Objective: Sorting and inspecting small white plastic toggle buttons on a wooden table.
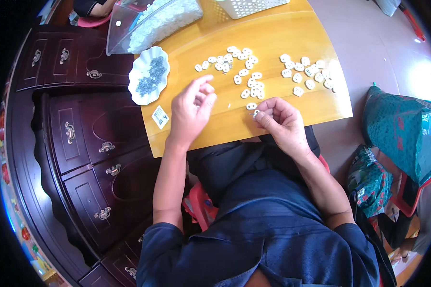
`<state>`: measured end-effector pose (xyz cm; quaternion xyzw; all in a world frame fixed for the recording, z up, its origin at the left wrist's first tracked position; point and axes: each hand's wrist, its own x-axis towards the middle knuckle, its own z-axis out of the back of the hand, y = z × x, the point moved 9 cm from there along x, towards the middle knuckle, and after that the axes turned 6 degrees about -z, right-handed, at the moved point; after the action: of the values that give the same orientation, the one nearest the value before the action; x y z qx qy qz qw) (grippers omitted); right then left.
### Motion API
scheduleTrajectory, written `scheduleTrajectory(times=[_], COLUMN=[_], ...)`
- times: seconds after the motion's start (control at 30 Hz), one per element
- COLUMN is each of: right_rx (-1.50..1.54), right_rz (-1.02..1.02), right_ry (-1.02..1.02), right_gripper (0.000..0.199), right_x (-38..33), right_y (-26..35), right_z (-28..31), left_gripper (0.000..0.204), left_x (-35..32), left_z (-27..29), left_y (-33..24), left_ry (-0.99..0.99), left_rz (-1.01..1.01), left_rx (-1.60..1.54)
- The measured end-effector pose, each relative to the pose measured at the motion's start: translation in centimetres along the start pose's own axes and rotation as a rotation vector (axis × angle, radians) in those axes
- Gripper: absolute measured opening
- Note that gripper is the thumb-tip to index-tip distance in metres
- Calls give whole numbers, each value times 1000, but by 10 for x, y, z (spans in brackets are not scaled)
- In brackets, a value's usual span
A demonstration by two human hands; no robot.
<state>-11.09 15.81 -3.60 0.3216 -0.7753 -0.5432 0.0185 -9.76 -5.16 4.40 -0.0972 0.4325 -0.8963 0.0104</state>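
Note:
My right hand (283, 123) is at the table's near edge. Thumb and forefinger pinch a small white plastic piece with a thin metal pin sticking out of it; the fingers cover most of it. My left hand (192, 107) hovers over the table further left, fingers loosely bent and thumb apart, with nothing visible in it. Between and beyond the hands lie several white oval two-hole pieces (256, 75) in a loose curved group. A few tiny metal bits lie among the far ones. Another cluster of white pieces (310, 69) is spread to the right.
A scalloped white dish (135, 71) of small dark metal parts sits at the table's left edge. Behind it is a clear bin (117, 36) of white pieces, beside a white perforated basket (251, 7). Dark drawers (76, 119) stand left; teal bags (402, 131) stand right. Other people are partly visible.

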Motion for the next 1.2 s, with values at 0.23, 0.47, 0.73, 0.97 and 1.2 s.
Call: scheduleTrajectory(times=[0.23,0.47,0.73,0.97,1.2], right_rx=[-23,-32,-85,-32,3], right_rz=[-16,-35,-36,-33,-45], right_ry=[1,2,-8,1,13], right_gripper=[10,10,8,7,9], right_x=[-1,-1,-1,-4,-7], right_y=[0,2,3,4,6], right_z=[0,-1,-2,-2,-5], left_gripper=[37,24,11,6,18], left_x=[44,59,53,10,-27], left_z=[30,23,29,15,-36], left_y=[47,56,57,11,-4], left_ry=[-62,-14,-48,-104,176], left_rz=[-73,-87,-50,18,93], left_rx=[518,470,459,-20,-360])
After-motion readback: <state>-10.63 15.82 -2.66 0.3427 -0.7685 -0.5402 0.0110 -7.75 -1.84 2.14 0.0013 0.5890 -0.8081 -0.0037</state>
